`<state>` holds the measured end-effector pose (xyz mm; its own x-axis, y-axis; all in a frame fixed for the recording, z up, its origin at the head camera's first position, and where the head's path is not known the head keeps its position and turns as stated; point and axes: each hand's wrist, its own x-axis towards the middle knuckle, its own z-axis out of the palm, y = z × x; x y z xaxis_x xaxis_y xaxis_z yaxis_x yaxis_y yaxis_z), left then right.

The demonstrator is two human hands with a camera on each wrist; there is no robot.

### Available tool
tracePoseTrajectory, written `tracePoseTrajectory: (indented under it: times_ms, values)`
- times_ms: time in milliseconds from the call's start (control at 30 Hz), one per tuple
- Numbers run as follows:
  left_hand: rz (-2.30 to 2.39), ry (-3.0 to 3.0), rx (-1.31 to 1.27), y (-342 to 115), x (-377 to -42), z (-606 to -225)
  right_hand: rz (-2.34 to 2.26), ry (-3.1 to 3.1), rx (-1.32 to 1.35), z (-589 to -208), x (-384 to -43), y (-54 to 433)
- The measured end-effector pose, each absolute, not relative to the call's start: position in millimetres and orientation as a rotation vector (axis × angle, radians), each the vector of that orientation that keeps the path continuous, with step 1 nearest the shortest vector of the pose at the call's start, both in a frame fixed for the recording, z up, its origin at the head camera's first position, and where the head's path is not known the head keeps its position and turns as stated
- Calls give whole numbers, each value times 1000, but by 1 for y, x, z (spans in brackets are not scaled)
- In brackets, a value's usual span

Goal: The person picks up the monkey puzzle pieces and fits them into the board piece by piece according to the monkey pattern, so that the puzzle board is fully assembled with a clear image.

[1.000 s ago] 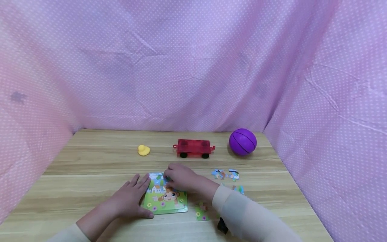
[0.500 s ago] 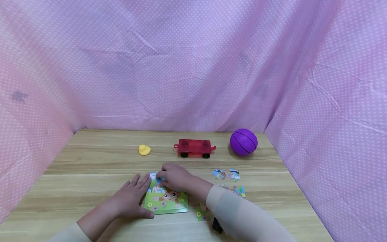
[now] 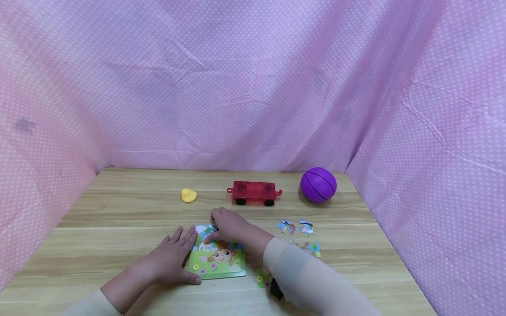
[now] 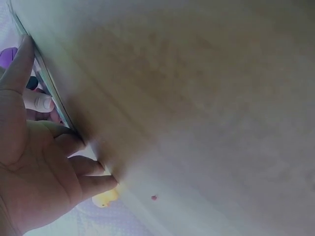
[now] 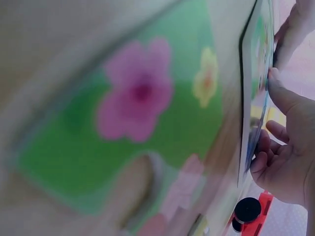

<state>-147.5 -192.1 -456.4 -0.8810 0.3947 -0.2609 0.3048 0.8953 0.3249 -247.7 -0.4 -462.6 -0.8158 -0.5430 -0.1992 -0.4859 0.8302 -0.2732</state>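
Head: left fingers [image 3: 190, 236] touch puzzle [image 3: 216, 260] edge.

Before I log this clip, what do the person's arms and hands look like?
The left hand and right hand are bare. The left sleeve is cream, plain where visible; the right sleeve is cream with a greyish patch, a small black object at its edge.
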Motion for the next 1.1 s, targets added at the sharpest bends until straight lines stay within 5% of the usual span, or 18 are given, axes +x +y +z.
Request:
tracePoseTrajectory:
  times_ms: [867,1100]
  values:
    - [306,2722,522,-189,-152,-448,-623,2529,-670,-461,-270,5]
    - [228,2726,530,-186,-150,-445,-424,2589,-939,-451,-254,30]
